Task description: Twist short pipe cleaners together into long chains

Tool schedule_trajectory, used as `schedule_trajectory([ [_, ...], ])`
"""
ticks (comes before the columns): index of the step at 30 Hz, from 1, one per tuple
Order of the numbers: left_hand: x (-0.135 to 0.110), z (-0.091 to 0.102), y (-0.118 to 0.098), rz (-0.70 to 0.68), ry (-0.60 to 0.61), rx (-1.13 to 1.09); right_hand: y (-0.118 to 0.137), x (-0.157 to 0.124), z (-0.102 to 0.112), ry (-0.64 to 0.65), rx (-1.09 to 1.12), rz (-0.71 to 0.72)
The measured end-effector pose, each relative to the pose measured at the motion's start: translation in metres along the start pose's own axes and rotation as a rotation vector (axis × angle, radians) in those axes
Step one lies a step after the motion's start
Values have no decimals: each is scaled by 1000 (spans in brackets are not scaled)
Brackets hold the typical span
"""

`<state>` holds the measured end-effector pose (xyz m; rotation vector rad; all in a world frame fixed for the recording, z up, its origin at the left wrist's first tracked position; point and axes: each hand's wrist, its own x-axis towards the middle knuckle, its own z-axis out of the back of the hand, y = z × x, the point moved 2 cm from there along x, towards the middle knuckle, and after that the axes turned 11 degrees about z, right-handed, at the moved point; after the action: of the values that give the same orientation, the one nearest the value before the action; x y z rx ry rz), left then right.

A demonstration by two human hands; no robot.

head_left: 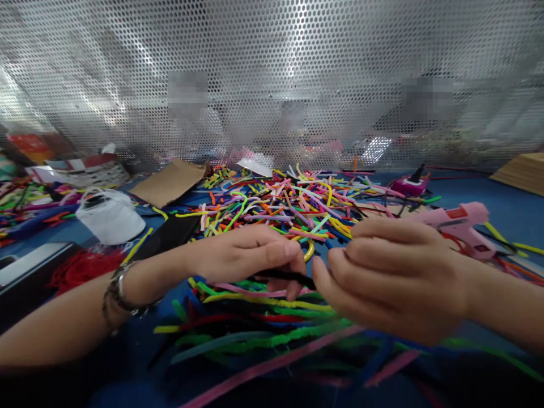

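Note:
A black pipe cleaner (297, 277) stretches between my two hands above the blue table. My left hand (249, 252), with a bracelet at the wrist, is closed on it, thumb against the forefinger. From the other side my right hand (399, 277) grips its right end with curled fingers, which hide that end. Below both hands lie loose long pipe cleaners (272, 341) in green, pink, yellow, red and blue. A yellow bent piece (309, 251) shows in the gap between the hands.
Short cut pipe cleaners (276, 201) form a heap behind my hands. A pink glue gun (467, 226) lies at right, beyond it a purple object (410, 184). At left are a white mask (111, 217), red strands (89, 271) and cardboard (170, 182). A perforated metal panel (263, 68) closes off the back.

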<state>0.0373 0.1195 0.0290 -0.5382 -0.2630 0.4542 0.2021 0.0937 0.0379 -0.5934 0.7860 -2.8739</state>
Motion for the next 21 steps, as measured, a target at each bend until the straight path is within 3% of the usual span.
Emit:
schedule_trajectory([
  [2,2,-9,7,97,239,-440,8,-4,3,46,-348,247],
  [5,1,-27,8,181,517,-834,17,-9,0,150,-524,347],
  [7,-1,-38,7,250,528,-927,20,-10,-1,212,-525,302],
  [10,-4,-45,7,316,414,-896,22,-4,5,178,-446,323],
  [13,-8,-40,5,190,290,-601,20,6,12,193,-235,235],
  [17,-12,-26,-13,-137,22,262,23,9,8,324,194,-77],
  [19,-15,-21,-25,-262,-99,678,25,7,4,332,390,-267],
  [21,-18,-19,-36,-391,-174,949,26,6,1,297,541,-442],
])
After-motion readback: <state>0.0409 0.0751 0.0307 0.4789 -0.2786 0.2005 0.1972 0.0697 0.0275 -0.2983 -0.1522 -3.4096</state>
